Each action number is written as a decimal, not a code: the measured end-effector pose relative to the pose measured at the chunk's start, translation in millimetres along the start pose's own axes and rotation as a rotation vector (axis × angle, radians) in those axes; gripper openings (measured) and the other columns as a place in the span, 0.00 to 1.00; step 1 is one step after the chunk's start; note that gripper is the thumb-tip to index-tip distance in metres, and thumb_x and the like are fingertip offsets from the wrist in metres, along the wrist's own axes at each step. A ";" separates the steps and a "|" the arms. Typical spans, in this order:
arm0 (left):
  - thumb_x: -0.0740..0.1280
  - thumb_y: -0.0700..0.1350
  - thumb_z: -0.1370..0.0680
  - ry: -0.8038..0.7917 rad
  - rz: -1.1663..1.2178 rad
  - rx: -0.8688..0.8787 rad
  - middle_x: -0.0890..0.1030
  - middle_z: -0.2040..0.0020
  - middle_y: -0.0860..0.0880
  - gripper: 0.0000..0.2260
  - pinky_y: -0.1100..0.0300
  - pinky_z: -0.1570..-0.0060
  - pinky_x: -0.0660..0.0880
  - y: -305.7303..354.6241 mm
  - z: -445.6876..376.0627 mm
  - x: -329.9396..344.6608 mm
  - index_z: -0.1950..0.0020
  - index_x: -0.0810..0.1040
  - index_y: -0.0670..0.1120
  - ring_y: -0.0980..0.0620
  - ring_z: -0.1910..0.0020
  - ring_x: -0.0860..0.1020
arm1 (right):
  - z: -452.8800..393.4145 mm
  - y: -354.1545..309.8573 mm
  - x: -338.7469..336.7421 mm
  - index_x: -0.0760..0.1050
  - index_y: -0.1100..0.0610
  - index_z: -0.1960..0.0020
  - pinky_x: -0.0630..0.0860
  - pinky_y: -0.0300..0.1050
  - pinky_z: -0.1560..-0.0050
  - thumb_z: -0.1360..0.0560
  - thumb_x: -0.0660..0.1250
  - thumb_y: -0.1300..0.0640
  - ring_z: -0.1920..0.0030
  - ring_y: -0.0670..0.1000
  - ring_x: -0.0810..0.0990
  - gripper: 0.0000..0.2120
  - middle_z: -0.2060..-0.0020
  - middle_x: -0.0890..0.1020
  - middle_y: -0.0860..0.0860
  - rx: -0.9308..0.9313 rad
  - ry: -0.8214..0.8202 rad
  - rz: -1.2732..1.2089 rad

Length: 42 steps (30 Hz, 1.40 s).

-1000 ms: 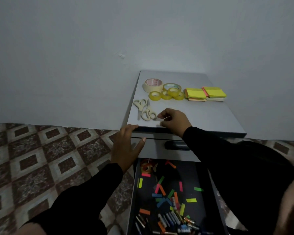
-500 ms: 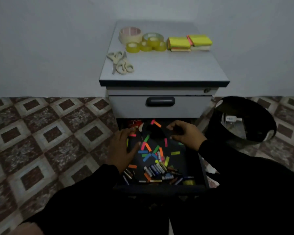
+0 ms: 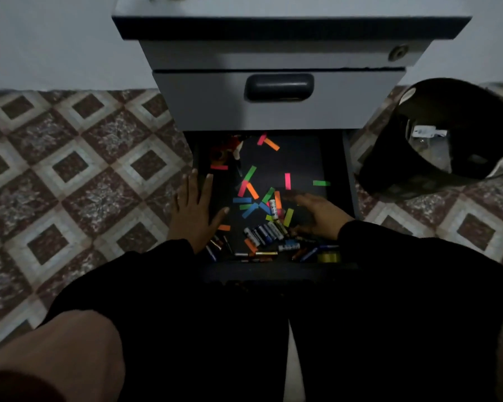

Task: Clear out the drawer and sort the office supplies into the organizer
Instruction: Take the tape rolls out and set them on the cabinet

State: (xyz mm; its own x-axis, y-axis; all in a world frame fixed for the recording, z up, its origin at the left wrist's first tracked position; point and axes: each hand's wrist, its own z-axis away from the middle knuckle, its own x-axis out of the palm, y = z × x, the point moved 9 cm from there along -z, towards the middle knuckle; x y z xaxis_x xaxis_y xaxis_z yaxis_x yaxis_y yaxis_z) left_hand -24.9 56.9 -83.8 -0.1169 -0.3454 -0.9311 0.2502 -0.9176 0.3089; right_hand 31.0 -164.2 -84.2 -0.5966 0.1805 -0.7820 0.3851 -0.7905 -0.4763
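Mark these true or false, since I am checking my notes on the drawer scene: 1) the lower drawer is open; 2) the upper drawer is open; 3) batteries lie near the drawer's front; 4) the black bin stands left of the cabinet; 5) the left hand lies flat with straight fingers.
1) True: the open dark lower drawer holds coloured paper strips.
2) False: the grey upper drawer with the dark handle is closed.
3) True: the small cylindrical batteries lie there.
4) False: the black round bin stands right of it.
5) True: left hand.

A single head-worn camera looks steeply down, close above an open drawer (image 3: pixel 273 169), in dim, perhaps blurred, light.
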 end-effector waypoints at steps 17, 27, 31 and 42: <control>0.45 0.61 0.23 0.065 0.003 -0.018 0.41 0.22 0.49 0.32 0.48 0.28 0.38 -20.9 -23.3 11.0 0.23 0.42 0.51 0.48 0.24 0.38 | -28.1 10.2 84.6 0.29 0.42 0.28 0.32 0.56 0.29 0.26 0.55 0.34 0.32 0.54 0.25 0.41 0.33 0.25 0.50 -0.177 -0.311 0.568; 0.39 0.60 0.24 0.130 0.008 -0.017 0.46 0.22 0.48 0.30 0.47 0.26 0.42 -24.4 -26.7 13.9 0.23 0.45 0.51 0.47 0.23 0.44 | -52.7 34.9 75.1 0.24 0.43 0.32 0.33 0.60 0.30 0.42 0.20 0.25 0.26 0.56 0.32 0.42 0.33 0.24 0.48 -0.075 -0.182 0.553; 0.39 0.61 0.24 0.136 0.031 -0.026 0.46 0.22 0.49 0.30 0.48 0.27 0.41 -25.3 -27.3 14.3 0.23 0.44 0.52 0.48 0.23 0.44 | -60.0 34.4 53.9 0.28 0.45 0.29 0.31 0.59 0.30 0.25 0.39 0.33 0.26 0.57 0.31 0.33 0.30 0.27 0.50 0.041 -0.076 0.495; 0.37 0.60 0.24 0.131 0.013 -0.049 0.44 0.22 0.48 0.29 0.47 0.27 0.40 -25.8 -26.9 14.6 0.24 0.40 0.53 0.48 0.23 0.43 | -79.1 -80.8 136.6 0.33 0.44 0.26 0.28 0.61 0.31 0.32 0.37 0.26 0.33 0.52 0.24 0.40 0.33 0.26 0.48 -0.401 -0.250 0.525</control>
State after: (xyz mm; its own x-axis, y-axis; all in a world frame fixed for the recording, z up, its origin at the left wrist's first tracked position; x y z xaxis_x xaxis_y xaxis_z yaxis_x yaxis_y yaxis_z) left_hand -7.3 80.8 -110.6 0.0125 -0.3258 -0.9453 0.2980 -0.9012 0.3146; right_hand -26.0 -29.4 -184.4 -0.3863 -0.3438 -0.8559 0.8675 -0.4506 -0.2105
